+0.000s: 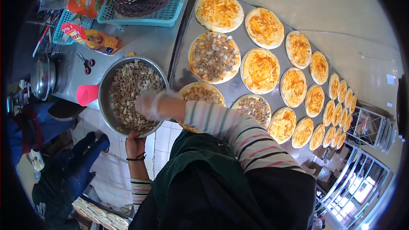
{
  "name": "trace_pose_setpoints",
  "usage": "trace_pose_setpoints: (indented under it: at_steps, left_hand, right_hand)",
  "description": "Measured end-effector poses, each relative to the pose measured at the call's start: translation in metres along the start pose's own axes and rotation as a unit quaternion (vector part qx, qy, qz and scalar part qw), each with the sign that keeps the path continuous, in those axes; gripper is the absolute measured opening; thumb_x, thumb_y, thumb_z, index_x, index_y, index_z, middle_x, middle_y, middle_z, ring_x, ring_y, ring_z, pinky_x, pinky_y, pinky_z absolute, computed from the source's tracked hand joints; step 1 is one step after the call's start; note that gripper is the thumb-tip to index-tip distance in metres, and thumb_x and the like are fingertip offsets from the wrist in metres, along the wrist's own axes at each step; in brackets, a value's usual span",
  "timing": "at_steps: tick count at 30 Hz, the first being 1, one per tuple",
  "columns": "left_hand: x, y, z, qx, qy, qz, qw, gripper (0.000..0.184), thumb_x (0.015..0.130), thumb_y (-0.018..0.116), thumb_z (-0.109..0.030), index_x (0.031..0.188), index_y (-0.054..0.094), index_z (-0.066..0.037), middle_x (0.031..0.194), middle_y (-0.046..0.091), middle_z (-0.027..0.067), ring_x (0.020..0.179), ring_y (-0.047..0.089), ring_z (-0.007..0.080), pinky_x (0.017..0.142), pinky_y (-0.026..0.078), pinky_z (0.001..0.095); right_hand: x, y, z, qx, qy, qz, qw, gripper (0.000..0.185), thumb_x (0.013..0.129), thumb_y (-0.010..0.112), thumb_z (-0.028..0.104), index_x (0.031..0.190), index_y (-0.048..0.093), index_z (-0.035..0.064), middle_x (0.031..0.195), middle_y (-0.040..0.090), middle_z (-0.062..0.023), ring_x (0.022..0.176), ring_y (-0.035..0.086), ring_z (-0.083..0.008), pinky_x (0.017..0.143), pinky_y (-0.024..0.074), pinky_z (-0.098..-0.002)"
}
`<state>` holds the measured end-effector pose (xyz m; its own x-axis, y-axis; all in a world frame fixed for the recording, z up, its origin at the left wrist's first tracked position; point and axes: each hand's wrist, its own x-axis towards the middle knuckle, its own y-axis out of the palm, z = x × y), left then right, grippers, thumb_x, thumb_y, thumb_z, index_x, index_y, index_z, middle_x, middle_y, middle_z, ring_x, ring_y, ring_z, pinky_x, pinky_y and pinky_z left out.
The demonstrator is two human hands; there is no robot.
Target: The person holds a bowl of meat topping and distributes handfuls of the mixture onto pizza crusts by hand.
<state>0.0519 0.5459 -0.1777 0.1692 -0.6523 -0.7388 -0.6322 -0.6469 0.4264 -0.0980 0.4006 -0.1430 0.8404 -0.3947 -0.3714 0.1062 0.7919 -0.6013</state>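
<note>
A steel mixing bowl (104,102) holds a ground meat mixture (133,86) with pale chopped bits. My left hand (135,145), with a dark bracelet at the wrist, grips the bowl's near rim; its fingers go partly out of sight under the bowl. Reaching over the bowl's right side, my right hand (150,104) wears a clear plastic glove and touches the meat. Motion blurs its fingers. Close to the bowl lie meat-topped flatbreads: one topped round (214,57), a second round (202,95) partly behind my sleeve, and a third (254,110) farther right.
Several sauce-smeared dough rounds (260,70) fill the metal table (238,38) in rows. Left of the bowl are a red cup (87,95), scissors (86,63), a yellow-and-red packet (96,41) and a turquoise basket (145,22). A person (70,174) in dark clothes stands at lower left.
</note>
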Motion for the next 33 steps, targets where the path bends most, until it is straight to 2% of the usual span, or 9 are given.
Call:
trace_pose_setpoints:
  at_steps: [11, 14, 18, 19, 20, 22, 27, 29, 33]
  left_hand:
    - [0.005, -0.01, 0.001, -0.015, -0.016, -0.004, 1.0, 0.039, 0.066, 0.037, 0.004, 0.105, 0.037, 0.008, 0.106, 0.046, 0.0166, 0.095, 0.049, 0.0281, 0.078, 0.046, 0.0371]
    - [0.001, -0.003, 0.0, -0.009, 0.005, 0.022, 1.0, 0.042, 0.065, 0.038, 0.005, 0.108, 0.035, 0.007, 0.108, 0.045, 0.0168, 0.096, 0.049, 0.0283, 0.078, 0.047, 0.0367]
    - [0.005, -0.01, -0.001, -0.011, -0.002, 0.0, 1.0, 0.044, 0.064, 0.038, 0.005, 0.108, 0.035, 0.007, 0.108, 0.044, 0.0171, 0.096, 0.048, 0.0285, 0.079, 0.046, 0.037]
    - [0.006, -0.012, 0.0, -0.006, 0.001, -0.011, 1.0, 0.043, 0.064, 0.038, 0.005, 0.107, 0.036, 0.008, 0.108, 0.044, 0.0172, 0.096, 0.048, 0.0286, 0.079, 0.046, 0.037]
    - [0.006, -0.012, 0.0, -0.008, 0.0, -0.011, 1.0, 0.043, 0.064, 0.038, 0.005, 0.107, 0.036, 0.008, 0.108, 0.044, 0.0172, 0.096, 0.048, 0.0286, 0.079, 0.046, 0.037]
    - [0.006, -0.014, 0.0, -0.001, -0.004, -0.004, 1.0, 0.041, 0.064, 0.038, 0.005, 0.105, 0.037, 0.009, 0.108, 0.044, 0.0174, 0.096, 0.049, 0.0285, 0.078, 0.046, 0.0371]
    - [0.005, -0.01, -0.001, 0.008, -0.003, -0.01, 1.0, 0.036, 0.064, 0.038, 0.005, 0.1, 0.04, 0.009, 0.105, 0.046, 0.0173, 0.093, 0.05, 0.0281, 0.076, 0.048, 0.0369]
    - [0.004, -0.009, -0.001, 0.013, 0.0, -0.028, 1.0, 0.031, 0.064, 0.038, 0.005, 0.095, 0.042, 0.009, 0.102, 0.048, 0.0166, 0.09, 0.052, 0.0277, 0.074, 0.049, 0.036]
    - [0.004, -0.009, -0.003, 0.006, -0.003, -0.016, 1.0, 0.025, 0.065, 0.038, 0.005, 0.089, 0.045, 0.008, 0.099, 0.049, 0.0165, 0.087, 0.053, 0.0273, 0.072, 0.05, 0.0353]
  right_hand:
    - [0.023, 0.032, -0.003, -0.089, -0.103, -0.118, 0.984, 0.012, 0.065, 0.052, 0.012, 0.069, 0.061, 0.0044, 0.068, 0.059, -0.0104, 0.06, 0.057, -0.0223, 0.053, 0.0465, -0.0299]
    - [0.013, 0.011, -0.018, 0.418, -0.001, 0.023, 0.908, 0.015, 0.07, 0.051, 0.013, 0.078, 0.06, 0.0036, 0.067, 0.057, -0.0075, 0.059, 0.055, -0.0147, 0.052, 0.0446, -0.0255]
    - [-0.087, -0.037, -0.04, 0.545, 0.012, -0.208, 0.813, 0.019, 0.067, 0.058, 0.012, 0.083, 0.06, 0.002, 0.077, 0.059, -0.0083, 0.069, 0.056, -0.0121, 0.056, 0.0461, -0.0231]
    - [-0.111, -0.036, -0.068, 0.267, -0.28, -0.411, 0.825, 0.021, 0.067, 0.058, 0.01, 0.087, 0.059, 0.0021, 0.079, 0.059, -0.0079, 0.068, 0.056, -0.0116, 0.056, 0.0455, -0.0219]
    - [-0.123, -0.044, -0.102, 0.024, -0.378, -0.488, 0.786, 0.021, 0.069, 0.056, 0.008, 0.089, 0.058, 0.0009, 0.077, 0.058, -0.0078, 0.068, 0.056, -0.0118, 0.056, 0.0453, -0.022]
    - [-0.165, -0.031, -0.126, 0.516, 0.132, -0.397, 0.747, 0.019, 0.075, 0.051, 0.007, 0.089, 0.053, -0.006, 0.08, 0.056, -0.0113, 0.071, 0.055, -0.0198, 0.064, 0.0463, -0.0257]
    - [-0.195, 0.016, -0.235, 0.493, 0.208, -0.446, 0.718, 0.019, 0.073, 0.051, 0.01, 0.087, 0.057, -0.0015, 0.081, 0.057, -0.01, 0.071, 0.055, -0.0179, 0.063, 0.0454, -0.0253]
    - [-0.187, 0.008, -0.22, -0.033, 0.41, -0.433, 0.802, 0.018, 0.068, 0.055, 0.015, 0.081, 0.06, 0.0051, 0.081, 0.058, -0.0101, 0.069, 0.056, -0.0188, 0.064, 0.0451, -0.0273]
    - [-0.182, 0.003, -0.22, 0.055, 0.432, -0.443, 0.784, 0.016, 0.065, 0.056, 0.018, 0.076, 0.061, 0.0085, 0.079, 0.058, -0.0104, 0.067, 0.056, -0.0197, 0.064, 0.0449, -0.0281]
